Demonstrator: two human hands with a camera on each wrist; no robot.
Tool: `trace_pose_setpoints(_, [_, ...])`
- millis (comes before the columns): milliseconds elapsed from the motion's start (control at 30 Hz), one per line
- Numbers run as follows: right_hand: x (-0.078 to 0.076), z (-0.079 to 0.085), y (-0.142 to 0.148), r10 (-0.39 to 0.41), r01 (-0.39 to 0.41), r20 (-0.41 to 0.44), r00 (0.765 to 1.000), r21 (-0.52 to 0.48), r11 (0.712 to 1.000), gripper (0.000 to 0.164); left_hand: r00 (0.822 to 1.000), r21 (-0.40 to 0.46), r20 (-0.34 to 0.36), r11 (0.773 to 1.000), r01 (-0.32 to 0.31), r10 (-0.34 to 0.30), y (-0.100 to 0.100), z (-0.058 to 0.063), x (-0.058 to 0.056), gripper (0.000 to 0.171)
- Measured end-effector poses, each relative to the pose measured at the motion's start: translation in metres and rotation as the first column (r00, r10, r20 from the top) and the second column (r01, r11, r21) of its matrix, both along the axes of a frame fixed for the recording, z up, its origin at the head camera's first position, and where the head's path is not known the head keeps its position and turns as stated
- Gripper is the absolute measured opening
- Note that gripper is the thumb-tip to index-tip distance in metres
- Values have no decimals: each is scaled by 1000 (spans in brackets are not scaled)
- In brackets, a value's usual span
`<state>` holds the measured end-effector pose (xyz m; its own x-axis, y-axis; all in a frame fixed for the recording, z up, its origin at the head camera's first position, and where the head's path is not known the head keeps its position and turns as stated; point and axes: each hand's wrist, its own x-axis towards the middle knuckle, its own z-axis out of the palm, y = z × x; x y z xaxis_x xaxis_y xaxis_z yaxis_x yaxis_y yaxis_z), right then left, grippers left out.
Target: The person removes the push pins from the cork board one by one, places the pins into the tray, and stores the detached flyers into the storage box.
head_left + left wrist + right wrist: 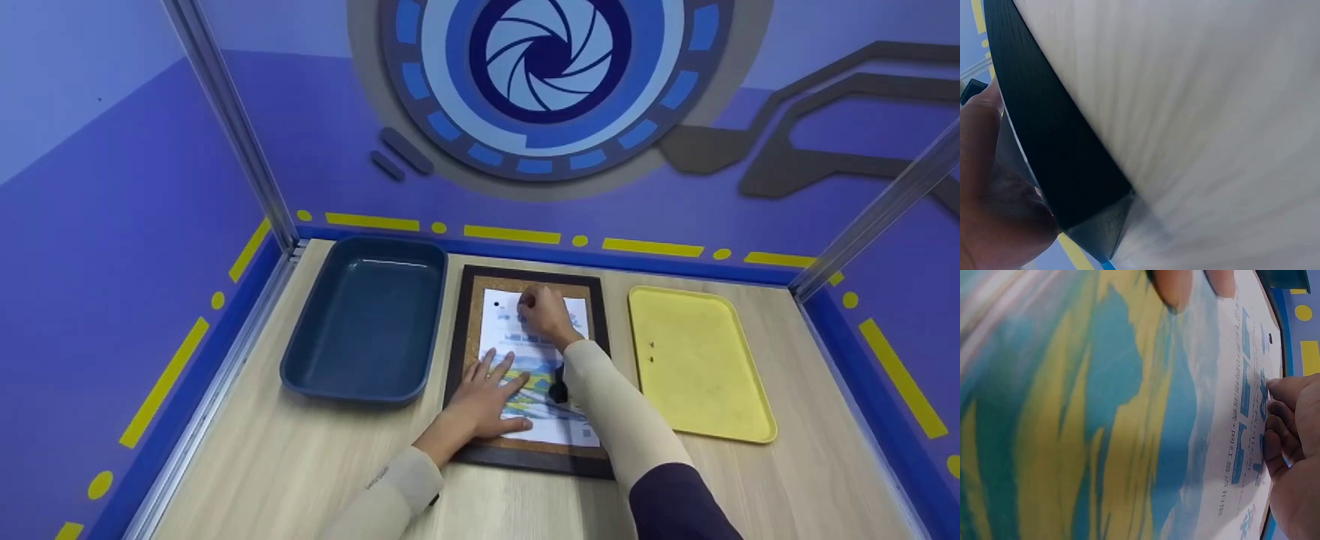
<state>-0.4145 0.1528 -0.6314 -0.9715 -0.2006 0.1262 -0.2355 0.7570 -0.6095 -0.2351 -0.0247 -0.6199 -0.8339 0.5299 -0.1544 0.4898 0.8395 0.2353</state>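
Observation:
A printed paper sheet [496, 330] with yellow, green and blue artwork lies on a cork board [471, 337] with a dark frame [532, 463]. My left hand [484, 401] rests on the sheet's lower left, fingers spread. In the left wrist view, the thumb side of that hand [1002, 208] shows beyond the frame's dark edge [1053, 129]. Near the sheet's top, my right hand [546, 311] has its fingers bent and fingertips at the paper; I cannot tell what they hold. A small black dot [496, 304] marks the sheet's upper left corner.
To the left stands a deep dark blue tray [364, 322]. On the right, a shallow yellow tray [705, 375] bears two tiny dark pieces [652, 352] near its left side. Blue printed walls [315, 135] enclose the wooden table [247, 450] at the back and sides.

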Motion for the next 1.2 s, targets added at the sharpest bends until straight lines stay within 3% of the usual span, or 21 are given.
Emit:
trace_pose_setpoints(433, [0,-4,-4,-43,44,-25,999,17,999,8,1000,-20,-18,1000,3,-4,1,-2,-1,88])
trace_pose_setpoints(1200, [-1,-6,2,-81,87,46,996,-132,987,10,1000,-2,-14,1000,6,-6,0,-1,-1,87])
